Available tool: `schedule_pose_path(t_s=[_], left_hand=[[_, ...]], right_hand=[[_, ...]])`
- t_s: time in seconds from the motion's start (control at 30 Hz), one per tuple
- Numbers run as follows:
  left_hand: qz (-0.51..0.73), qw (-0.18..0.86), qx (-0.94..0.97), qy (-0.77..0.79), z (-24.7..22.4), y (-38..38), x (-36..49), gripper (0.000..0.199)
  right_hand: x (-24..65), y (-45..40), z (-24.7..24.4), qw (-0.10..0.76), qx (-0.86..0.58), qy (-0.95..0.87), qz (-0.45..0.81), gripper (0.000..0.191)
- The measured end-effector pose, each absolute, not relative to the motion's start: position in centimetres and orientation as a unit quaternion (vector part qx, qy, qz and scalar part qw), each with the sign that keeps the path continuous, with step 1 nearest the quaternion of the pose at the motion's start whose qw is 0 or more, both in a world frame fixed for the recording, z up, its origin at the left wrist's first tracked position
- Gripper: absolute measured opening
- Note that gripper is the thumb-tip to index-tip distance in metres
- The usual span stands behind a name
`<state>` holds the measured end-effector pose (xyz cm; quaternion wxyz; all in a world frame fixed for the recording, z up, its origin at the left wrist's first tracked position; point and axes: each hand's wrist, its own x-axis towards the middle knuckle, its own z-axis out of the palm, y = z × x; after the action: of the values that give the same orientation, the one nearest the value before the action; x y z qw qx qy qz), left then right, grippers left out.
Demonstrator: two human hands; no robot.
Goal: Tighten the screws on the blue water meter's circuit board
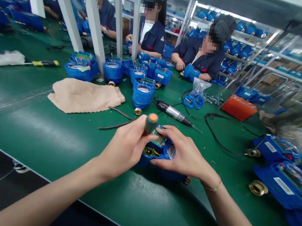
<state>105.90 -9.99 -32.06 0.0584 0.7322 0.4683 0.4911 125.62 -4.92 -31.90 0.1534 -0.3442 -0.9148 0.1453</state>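
An open blue meter (168, 149) lies on the green table, showing a circuit board, wires and a round dial; a brass fitting sticks out at its right end. My left hand (127, 145) is closed round a dark-handled tool (151, 124) with an orange end cap, held upright over the meter's left part. The tool's lower end is hidden behind my fingers. My right hand (183, 153) grips the meter from the right, fingers on the board's top edge and thumb along the near side. Just behind my left hand lie dark-handled pliers (116, 124).
A beige cloth (85, 97) lies left, with a yellow-black screwdriver (45, 63) beyond. Behind the meter are an electric screwdriver (174, 113) and more blue meters (142, 94). A red box (239, 107) and several meters (287, 184) stand right. People sit across the table.
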Motion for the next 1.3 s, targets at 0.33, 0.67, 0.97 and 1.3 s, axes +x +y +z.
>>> schedule_pose_path(t_s=[0.33, 0.67, 0.97, 1.3], left_hand=[[0.587, 0.142, 0.705, 0.371, -34.1, -10.7, 104.4, 0.015], [0.563, 0.120, 0.747, 0.333, -36.2, -10.6, 104.8, 0.026], [0.566, 0.170, 0.742, 0.318, -35.6, -9.6, 104.8, 0.033], [0.545, 0.155, 0.731, 0.380, -34.1, -9.0, 105.4, 0.020]], right_hand=[[125.5, -4.3, -31.8, 0.141, -0.349, -0.914, 0.152, 0.080], [125.5, -3.6, -32.0, 0.143, -0.353, -0.909, 0.170, 0.079], [125.6, -3.0, -31.9, 0.128, -0.375, -0.899, 0.186, 0.082], [125.5, -3.3, -31.7, 0.139, -0.377, -0.896, 0.189, 0.080]])
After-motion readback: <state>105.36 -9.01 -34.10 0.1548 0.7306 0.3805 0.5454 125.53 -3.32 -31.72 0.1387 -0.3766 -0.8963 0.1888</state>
